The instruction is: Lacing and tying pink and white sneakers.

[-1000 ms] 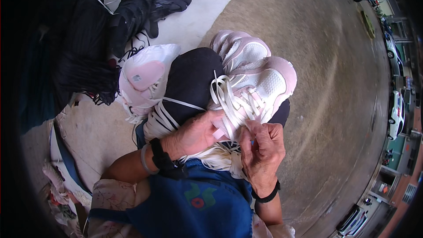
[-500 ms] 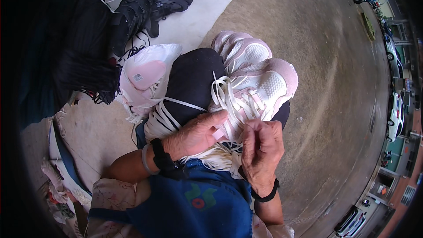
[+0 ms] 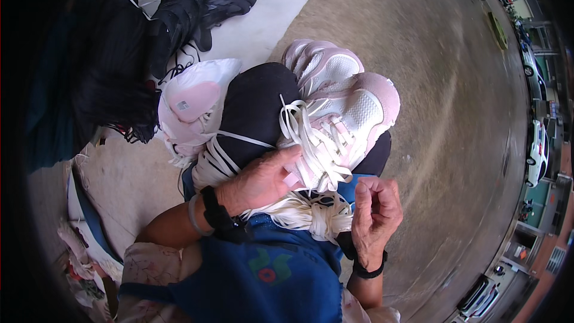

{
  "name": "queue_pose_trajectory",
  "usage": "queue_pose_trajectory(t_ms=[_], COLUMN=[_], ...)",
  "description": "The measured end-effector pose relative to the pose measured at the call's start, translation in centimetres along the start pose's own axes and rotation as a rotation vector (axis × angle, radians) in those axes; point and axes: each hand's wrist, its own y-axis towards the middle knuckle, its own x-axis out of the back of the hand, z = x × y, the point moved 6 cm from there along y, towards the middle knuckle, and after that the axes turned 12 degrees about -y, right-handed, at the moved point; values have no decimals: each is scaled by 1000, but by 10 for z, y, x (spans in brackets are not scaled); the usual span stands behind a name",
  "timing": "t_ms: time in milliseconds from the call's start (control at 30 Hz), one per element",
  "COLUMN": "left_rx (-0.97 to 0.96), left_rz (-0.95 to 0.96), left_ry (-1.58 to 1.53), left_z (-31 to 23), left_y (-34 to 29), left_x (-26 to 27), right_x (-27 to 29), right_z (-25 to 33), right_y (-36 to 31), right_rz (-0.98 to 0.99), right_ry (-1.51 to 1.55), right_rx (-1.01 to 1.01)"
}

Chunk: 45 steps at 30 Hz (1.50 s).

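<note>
A pink and white sneaker upper [image 3: 359,110] lies across my lap, its toe pointing away to the right. White laces [image 3: 314,146] run through its eyelets and hang in loose loops. My left hand [image 3: 260,182] grips the near end of this upper, the thumb on top beside a small pale tab. To the right of the laces my right hand [image 3: 378,215] is held up, thumb and fingertips pinched together; whatever is between them is too small to make out. A thick bundle of white laces [image 3: 299,212] lies on my blue apron [image 3: 263,269] below the upper.
More pink and white uppers [image 3: 326,63] are stacked beyond the held one. Others [image 3: 191,104] lie left of my dark-clad knee [image 3: 257,104]. Black uppers [image 3: 179,9] and black laces [image 3: 116,101] are at the far left. Parked cars [image 3: 537,152] line the right edge.
My right hand has moved away from the laces, to the right and slightly nearer me, fingers still pinched. The left hand keeps its hold on the upper.
</note>
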Motion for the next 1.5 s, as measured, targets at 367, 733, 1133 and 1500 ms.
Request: queue_pose_trajectory(t_ms=[367,733,1133,1500], left_rx=[-37,-30,-81,-114], left_rz=[-104,-183,-201,-252], left_ry=[77,146,434,336], left_z=[-3,-1,2,2], left_y=[-2,-9,3,11], left_x=[5,7,-11,-6], right_x=[-11,-37,-52,-50], right_z=[-34,-25,-45,-44], right_y=[-20,-29,-9,4], right_rz=[231,314,264,241], right_ry=[193,432,682,796], right_rx=[-302,-401,-419,-372])
